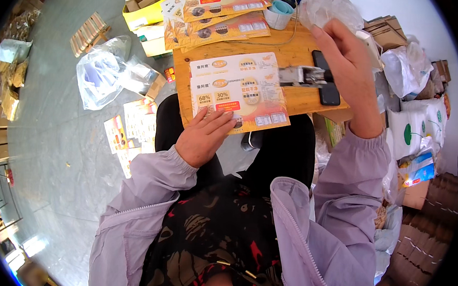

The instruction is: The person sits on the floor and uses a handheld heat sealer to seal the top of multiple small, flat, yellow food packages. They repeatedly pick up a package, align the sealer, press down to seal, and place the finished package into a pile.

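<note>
Two overlapping printed orange-and-white sheets (243,93) lie at the near edge of the wooden table, overhanging it toward my lap. My left hand (203,138) rests on their lower left part, fingers stretched out flat. A metal stapler (302,76) stands on the right side of the table, its front end at the sheets' right edge. My right hand (346,58) is raised over the stapler's rear end with its fingers curled in. The inside of that hand is hidden, so I cannot make out whether anything is in it.
More printed sheets (216,14) are piled at the far left of the table (301,103). A dark phone (328,94) lies partly under the stapler. A cup with a roll of blue tape (279,13) stands at the back. Plastic bags (104,70) and loose sheets (135,123) lie on the floor.
</note>
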### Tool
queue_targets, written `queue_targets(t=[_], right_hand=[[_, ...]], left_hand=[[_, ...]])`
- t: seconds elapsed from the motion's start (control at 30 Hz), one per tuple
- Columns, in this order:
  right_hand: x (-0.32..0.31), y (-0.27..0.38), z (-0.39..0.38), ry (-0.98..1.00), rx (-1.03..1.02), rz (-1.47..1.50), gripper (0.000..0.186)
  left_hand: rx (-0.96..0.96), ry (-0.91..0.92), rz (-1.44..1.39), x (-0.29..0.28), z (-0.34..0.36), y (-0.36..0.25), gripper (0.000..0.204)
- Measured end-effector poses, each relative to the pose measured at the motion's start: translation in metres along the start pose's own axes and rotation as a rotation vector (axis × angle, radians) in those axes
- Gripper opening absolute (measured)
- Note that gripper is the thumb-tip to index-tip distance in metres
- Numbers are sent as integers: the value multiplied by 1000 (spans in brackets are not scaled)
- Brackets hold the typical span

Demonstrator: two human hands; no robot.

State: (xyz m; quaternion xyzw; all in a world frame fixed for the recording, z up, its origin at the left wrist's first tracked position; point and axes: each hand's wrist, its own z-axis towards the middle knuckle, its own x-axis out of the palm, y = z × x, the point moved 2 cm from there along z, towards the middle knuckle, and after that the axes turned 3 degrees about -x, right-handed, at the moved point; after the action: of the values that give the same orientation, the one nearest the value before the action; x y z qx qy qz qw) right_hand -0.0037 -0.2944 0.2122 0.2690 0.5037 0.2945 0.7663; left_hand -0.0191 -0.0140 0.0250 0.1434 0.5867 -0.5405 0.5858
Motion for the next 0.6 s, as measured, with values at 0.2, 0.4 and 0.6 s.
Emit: queue_targets(t=[0.2,0.4,0.6], right_hand=[[-36,-24,-21,-90,72,26,32],[-63,-26,-21,-123,73,40,31],[-68,-28,-20,-144,82,35,29]], left_hand=[[-164,-84,-234,-9,6,-7,30],[-458,-279,-702,-30,15,-2,20],[-470,-757,-468,-113,100,40,22]])
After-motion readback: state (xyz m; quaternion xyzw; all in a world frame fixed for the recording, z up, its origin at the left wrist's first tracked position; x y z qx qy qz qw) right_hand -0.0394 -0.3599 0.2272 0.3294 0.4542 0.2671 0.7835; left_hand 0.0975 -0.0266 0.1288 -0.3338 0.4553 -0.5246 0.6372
